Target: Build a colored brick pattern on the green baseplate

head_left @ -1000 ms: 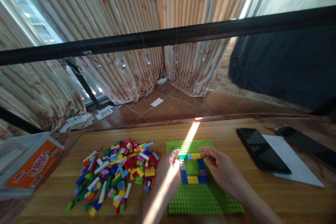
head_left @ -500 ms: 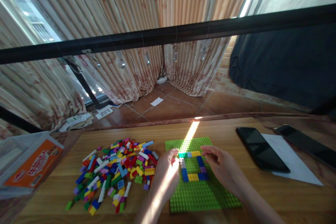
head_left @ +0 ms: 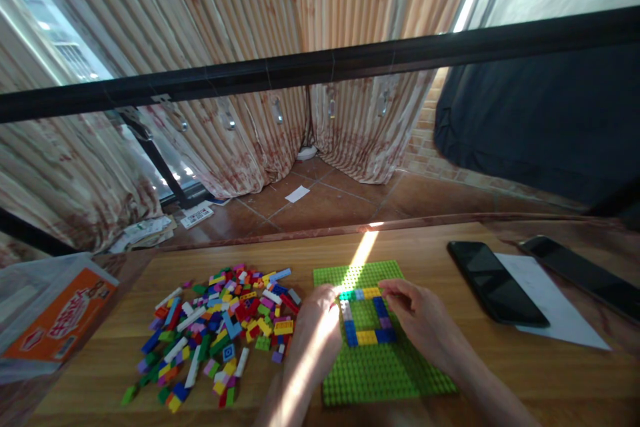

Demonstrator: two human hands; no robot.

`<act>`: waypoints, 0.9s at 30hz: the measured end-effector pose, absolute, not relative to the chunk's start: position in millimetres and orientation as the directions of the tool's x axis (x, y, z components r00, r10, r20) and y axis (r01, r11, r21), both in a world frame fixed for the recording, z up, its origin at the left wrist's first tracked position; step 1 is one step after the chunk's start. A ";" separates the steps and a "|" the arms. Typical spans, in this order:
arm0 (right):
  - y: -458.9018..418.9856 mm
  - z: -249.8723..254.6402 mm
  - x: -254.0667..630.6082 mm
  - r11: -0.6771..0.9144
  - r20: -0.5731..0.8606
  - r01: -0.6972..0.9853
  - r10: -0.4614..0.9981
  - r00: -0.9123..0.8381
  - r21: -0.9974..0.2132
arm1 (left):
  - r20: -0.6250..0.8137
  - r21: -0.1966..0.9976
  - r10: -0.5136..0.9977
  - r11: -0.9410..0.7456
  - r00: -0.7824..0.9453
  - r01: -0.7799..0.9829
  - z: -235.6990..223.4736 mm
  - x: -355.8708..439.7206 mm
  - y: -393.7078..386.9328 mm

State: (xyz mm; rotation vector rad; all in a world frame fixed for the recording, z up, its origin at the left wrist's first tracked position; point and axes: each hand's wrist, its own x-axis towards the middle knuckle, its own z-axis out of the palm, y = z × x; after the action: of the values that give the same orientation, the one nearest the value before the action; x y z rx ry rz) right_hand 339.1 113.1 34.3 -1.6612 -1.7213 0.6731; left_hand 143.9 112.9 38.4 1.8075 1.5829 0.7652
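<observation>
A green studded baseplate (head_left: pixel 365 373) lies on the wooden table, bearing a rectangular ring of bricks. Yellow bricks (head_left: pixel 367 337) form part of its near side, and dark blue bricks (head_left: pixel 381 307) run up the right. White and grey bricks (head_left: pixel 346 310) are on the left; a green brick (head_left: pixel 347 295) marks the far left corner. My left hand (head_left: pixel 316 323) is closed at that corner, its fingertips partly hidden and in bright sunlight; what they pinch is unclear. My right hand (head_left: pixel 417 313) reaches to the far right corner, fingers stretched and thumb slightly apart, touching or nearly touching the ring.
A heap of mixed loose bricks (head_left: pixel 220 330) spreads left of the baseplate. Two dark phones (head_left: pixel 495 283) and a white paper sheet (head_left: pixel 565 313) lie to the right. A clear plastic box with an orange label (head_left: pixel 60 310) stands at the far left. A dark rail (head_left: pixel 300 70) crosses ahead.
My right hand's fingertips have moved slightly left, to the ring's far right corner. My left hand has turned a little, with its fingers more hidden. The bricks look the same.
</observation>
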 end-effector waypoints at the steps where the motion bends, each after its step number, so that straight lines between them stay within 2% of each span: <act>1: 113.2 34.4 338.9 0.067 0.102 0.666 0.995 0.013 -0.743 | 0.049 0.753 0.988 -0.132 0.145 0.644 37.1 144.0 112.6; 4: 113.3 34.5 338.3 0.058 0.099 0.663 0.995 0.025 -0.747 | 0.082 0.694 0.976 -0.200 0.200 0.692 35.0 148.1 107.9; 9: 113.0 36.5 336.3 0.051 0.080 0.673 0.997 0.012 -0.738 | -0.010 0.609 0.993 -0.085 0.114 0.789 40.1 165.7 91.1; 12: 113.0 38.7 335.0 0.051 0.075 0.667 0.997 0.007 -0.743 | -0.017 0.563 0.995 -0.068 0.094 0.824 45.8 173.1 84.1; 16: 113.7 37.7 336.2 0.043 0.077 0.675 0.997 0.020 -0.737 | -0.031 0.587 0.996 -0.053 0.087 0.808 52.8 175.0 82.0; 19: 113.8 34.1 338.2 0.074 0.124 0.700 0.992 0.020 -0.710 | -0.055 0.559 0.994 -0.046 0.092 0.828 55.2 174.8 82.4; 24: 112.1 30.8 335.0 0.264 0.267 0.764 0.956 -0.124 -0.589 | -0.018 0.560 0.996 -0.058 0.082 0.827 49.6 174.0 83.2; 27: 111.7 31.3 332.0 0.287 0.306 0.799 0.942 -0.136 -0.529 | -0.003 0.558 0.996 -0.076 0.094 0.826 44.1 173.0 83.3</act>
State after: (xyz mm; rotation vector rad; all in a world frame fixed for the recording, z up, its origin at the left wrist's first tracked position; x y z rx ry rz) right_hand 332.0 111.7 31.3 -1.5528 -1.9750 0.3181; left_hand 173.0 83.3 44.1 1.9594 1.7849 0.5415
